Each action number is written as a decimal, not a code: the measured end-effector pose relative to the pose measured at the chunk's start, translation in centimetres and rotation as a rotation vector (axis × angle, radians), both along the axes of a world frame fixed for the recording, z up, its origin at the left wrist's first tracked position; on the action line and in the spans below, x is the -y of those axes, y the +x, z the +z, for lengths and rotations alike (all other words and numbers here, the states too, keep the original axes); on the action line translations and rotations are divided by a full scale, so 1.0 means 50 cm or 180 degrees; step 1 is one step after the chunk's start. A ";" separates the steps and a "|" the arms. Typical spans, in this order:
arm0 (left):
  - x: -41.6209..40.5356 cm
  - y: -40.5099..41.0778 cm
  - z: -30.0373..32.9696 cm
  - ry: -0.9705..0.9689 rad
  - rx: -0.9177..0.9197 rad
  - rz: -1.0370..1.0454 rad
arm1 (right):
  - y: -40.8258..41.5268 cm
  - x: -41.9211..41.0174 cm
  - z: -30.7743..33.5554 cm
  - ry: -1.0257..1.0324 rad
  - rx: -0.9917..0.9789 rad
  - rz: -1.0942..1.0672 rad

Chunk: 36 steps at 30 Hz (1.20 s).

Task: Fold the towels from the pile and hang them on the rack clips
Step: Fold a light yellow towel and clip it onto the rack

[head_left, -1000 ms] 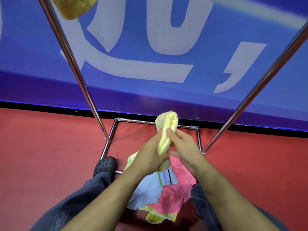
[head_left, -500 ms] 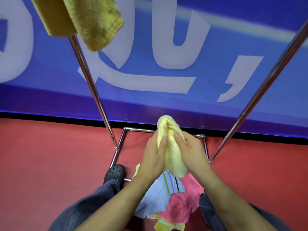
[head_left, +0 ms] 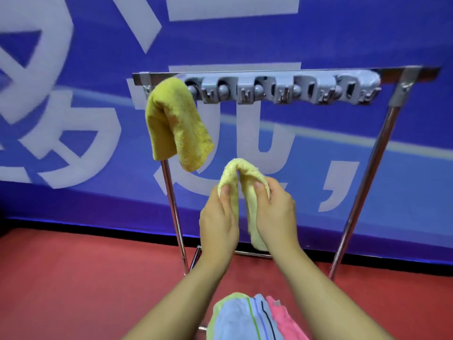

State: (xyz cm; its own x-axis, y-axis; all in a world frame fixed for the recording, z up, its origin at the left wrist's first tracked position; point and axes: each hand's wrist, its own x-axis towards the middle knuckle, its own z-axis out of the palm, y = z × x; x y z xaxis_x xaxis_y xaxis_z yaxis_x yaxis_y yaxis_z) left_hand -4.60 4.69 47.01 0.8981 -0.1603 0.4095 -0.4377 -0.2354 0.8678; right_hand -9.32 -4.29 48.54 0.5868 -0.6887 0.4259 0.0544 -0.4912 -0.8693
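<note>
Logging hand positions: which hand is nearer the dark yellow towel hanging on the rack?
Left. The left hand sits below the dark yellow towel, slightly right of it; the right hand is farther right.

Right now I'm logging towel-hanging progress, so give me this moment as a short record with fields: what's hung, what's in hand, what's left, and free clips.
hung: one mustard towel on the leftmost clip of the rack
in hand: pale yellow towel, folded over, gripped by left hand and right hand, below the clips
left: pile of blue striped, pink and green towels at the bottom
free clips: the grey clips to the right hold nothing
</note>
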 end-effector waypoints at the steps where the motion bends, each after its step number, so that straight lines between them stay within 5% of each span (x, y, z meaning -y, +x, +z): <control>1: -0.002 -0.004 0.031 -0.0107 0.0035 0.0071 | 0.003 -0.010 0.029 -0.0060 0.0108 -0.0047; 16: -0.023 0.057 0.306 -0.1005 0.0458 0.0797 | 0.090 -0.065 0.298 -0.0830 0.0527 -0.0223; 36: -0.011 0.155 0.319 -0.0687 0.0544 0.0849 | 0.144 -0.016 0.326 -0.1635 0.0327 -0.0831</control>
State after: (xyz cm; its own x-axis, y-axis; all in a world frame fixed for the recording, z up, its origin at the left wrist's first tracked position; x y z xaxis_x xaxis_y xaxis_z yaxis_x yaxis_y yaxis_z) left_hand 3.14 5.25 62.96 0.8124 0.1761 0.5558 -0.5285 -0.1804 0.8296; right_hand -2.11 -3.47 64.85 0.3634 -0.4952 0.7891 -0.0538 -0.8568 -0.5129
